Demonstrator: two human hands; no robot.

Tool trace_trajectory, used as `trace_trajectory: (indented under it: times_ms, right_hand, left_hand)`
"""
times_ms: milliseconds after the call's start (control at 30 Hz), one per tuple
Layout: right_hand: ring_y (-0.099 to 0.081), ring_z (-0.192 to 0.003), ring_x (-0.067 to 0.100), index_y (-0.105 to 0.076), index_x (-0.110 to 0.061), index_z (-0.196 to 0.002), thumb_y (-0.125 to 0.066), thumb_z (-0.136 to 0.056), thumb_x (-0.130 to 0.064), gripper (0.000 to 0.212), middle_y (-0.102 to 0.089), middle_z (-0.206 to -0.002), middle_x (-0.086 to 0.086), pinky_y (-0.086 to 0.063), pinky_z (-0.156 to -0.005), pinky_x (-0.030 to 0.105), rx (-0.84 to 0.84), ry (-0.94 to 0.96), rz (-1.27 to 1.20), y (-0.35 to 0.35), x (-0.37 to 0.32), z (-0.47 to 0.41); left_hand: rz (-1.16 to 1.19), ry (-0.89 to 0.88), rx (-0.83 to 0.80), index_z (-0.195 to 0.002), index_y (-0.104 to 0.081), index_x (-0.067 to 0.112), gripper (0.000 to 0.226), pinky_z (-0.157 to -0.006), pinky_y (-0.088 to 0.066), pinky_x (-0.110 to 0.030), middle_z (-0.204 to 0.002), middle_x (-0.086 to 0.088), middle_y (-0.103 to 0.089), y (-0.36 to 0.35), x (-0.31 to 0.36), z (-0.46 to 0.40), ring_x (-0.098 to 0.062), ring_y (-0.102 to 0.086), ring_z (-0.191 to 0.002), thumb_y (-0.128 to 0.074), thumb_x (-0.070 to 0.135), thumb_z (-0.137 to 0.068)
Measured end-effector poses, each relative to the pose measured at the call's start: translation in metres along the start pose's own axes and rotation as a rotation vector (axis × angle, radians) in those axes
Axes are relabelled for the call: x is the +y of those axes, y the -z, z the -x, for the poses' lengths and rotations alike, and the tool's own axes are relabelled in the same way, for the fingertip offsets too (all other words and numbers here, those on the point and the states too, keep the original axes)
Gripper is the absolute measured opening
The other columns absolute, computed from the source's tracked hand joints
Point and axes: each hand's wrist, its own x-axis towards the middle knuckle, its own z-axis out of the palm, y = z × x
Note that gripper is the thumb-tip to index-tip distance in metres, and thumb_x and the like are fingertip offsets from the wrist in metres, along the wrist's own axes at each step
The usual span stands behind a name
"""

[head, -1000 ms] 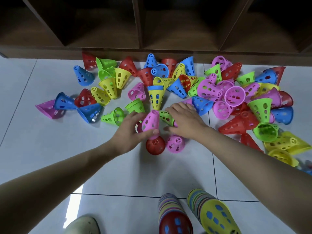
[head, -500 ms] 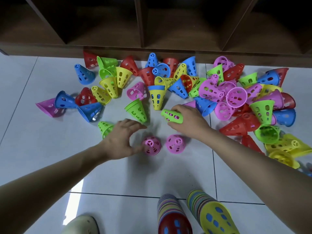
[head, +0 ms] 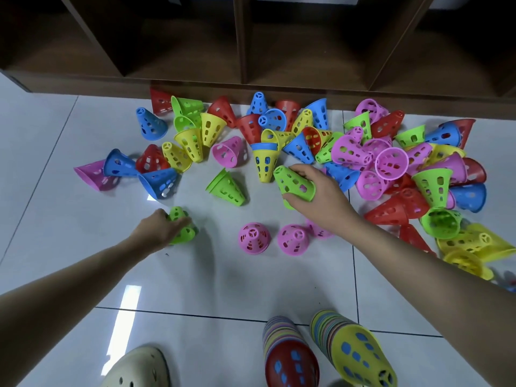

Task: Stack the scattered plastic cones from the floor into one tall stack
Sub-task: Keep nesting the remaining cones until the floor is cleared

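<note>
Right hand curls round a green perforated cone at the near edge of the scattered cone pile; left hand grips a second green cone on the white tile floor. Two pink cones stand upright between the hands, and two tall multicoloured stacks lie nearest the camera beside a cream clog.

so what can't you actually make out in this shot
All in the head view:
- Two tall stacks and: their far ends are cut off by the bottom edge, so their height is unknown.
- Third pink cone: mostly hidden under the right hand.
- Green cone in the left hand: the fingers cover its near side.
- Blue and red bits at the right edge: cut off, unidentifiable.
</note>
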Motion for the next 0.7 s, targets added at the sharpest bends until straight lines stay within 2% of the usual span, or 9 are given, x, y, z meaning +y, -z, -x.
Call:
trace_trajectory:
  times_ms: [100,200,267,300,367,467,567,633,700]
  right_hand:
    - [-0.056,-0.11,0.012,-0.061,-0.026,-0.128,-0.077,-0.078,-0.03,0.052,-0.063,-0.11,-0.015,-0.048,-0.097,0.033,-0.003,0.03,0.039,0.003,-0.007,0.016]
    - [-0.055,-0.098,0.01,-0.061,-0.021,-0.124,-0.082,-0.078,-0.025,0.051,-0.055,-0.104,-0.013,-0.043,-0.089,0.02,-0.056,0.01,0.075,0.003,-0.006,0.036]
    - [-0.054,-0.094,0.005,-0.058,-0.022,-0.12,-0.082,-0.079,-0.026,0.048,-0.058,-0.107,-0.008,-0.039,-0.083,0.009,-0.096,-0.024,0.087,0.003,-0.002,0.05]
    - [-0.054,-0.095,0.006,-0.057,-0.024,-0.118,-0.081,-0.079,-0.027,0.047,-0.059,-0.108,-0.007,-0.04,-0.083,0.009,-0.113,-0.034,0.093,0.002,0.001,0.056]
    - [-0.055,-0.101,0.009,-0.054,-0.028,-0.116,-0.08,-0.079,-0.031,0.046,-0.059,-0.109,-0.009,-0.044,-0.088,0.02,-0.142,-0.047,0.122,0.001,0.007,0.065]
    - [-0.056,-0.102,0.009,-0.05,-0.032,-0.111,-0.078,-0.079,-0.032,0.043,-0.059,-0.107,-0.016,-0.047,-0.086,0.027,-0.204,-0.062,0.154,0.001,0.012,0.075]
    - [-0.057,-0.099,0.009,-0.048,-0.032,-0.112,-0.076,-0.081,-0.034,0.042,-0.061,-0.106,-0.012,-0.05,-0.083,0.031,-0.274,-0.077,0.22,-0.001,0.02,0.079]
    - [-0.058,-0.099,0.013,-0.051,-0.031,-0.116,-0.075,-0.082,-0.033,0.042,-0.062,-0.108,-0.01,-0.05,-0.086,0.034,-0.303,-0.074,0.272,-0.005,0.029,0.081]
    - [-0.059,-0.107,0.016,-0.056,-0.026,-0.124,-0.073,-0.083,-0.027,0.045,-0.063,-0.118,-0.006,-0.047,-0.093,0.03,-0.351,-0.048,0.313,-0.01,0.041,0.083]
  left_hand:
    - [0.031,-0.103,-0.031,-0.096,-0.058,0.01,0.051,-0.057,-0.047,-0.032,-0.091,-0.014,-0.066,-0.004,0.008,0.014,-0.028,-0.065,-0.08,-0.063,0.06,-0.087]
    - [0.175,-0.218,-0.063,-0.094,-0.06,0.012,0.056,-0.069,-0.048,-0.038,-0.089,-0.013,-0.067,-0.006,0.02,0.034,-0.031,-0.063,-0.085,-0.058,0.064,-0.074]
    - [0.268,-0.307,-0.081,-0.094,-0.059,0.015,0.046,-0.073,-0.048,-0.04,-0.089,-0.01,-0.067,-0.011,0.028,0.045,-0.029,-0.063,-0.085,-0.063,0.059,-0.08]
    - [0.297,-0.355,-0.089,-0.094,-0.058,0.018,0.038,-0.072,-0.047,-0.038,-0.088,-0.007,-0.066,-0.014,0.033,0.051,-0.026,-0.061,-0.083,-0.065,0.054,-0.086]
    - [0.347,-0.443,-0.105,-0.097,-0.057,0.023,0.032,-0.071,-0.049,-0.037,-0.089,-0.001,-0.066,-0.018,0.043,0.061,-0.023,-0.062,-0.082,-0.067,0.051,-0.086]
    - [0.352,-0.538,-0.137,-0.108,-0.058,0.029,0.046,-0.083,-0.055,-0.043,-0.098,0.004,-0.069,-0.021,0.056,0.068,-0.02,-0.067,-0.091,-0.066,0.061,-0.076]
    - [0.314,-0.59,-0.127,-0.115,-0.055,0.028,0.055,-0.086,-0.055,-0.044,-0.103,0.004,-0.068,-0.025,0.065,0.07,-0.018,-0.066,-0.093,-0.066,0.063,-0.073]
    - [0.307,-0.606,-0.109,-0.118,-0.055,0.026,0.055,-0.086,-0.055,-0.041,-0.104,0.004,-0.067,-0.028,0.07,0.072,-0.016,-0.065,-0.094,-0.069,0.058,-0.075]
    - [0.32,-0.636,-0.103,-0.118,-0.054,0.022,0.049,-0.083,-0.055,-0.032,-0.104,0.003,-0.067,-0.031,0.072,0.075,-0.01,-0.064,-0.092,-0.074,0.048,-0.081]
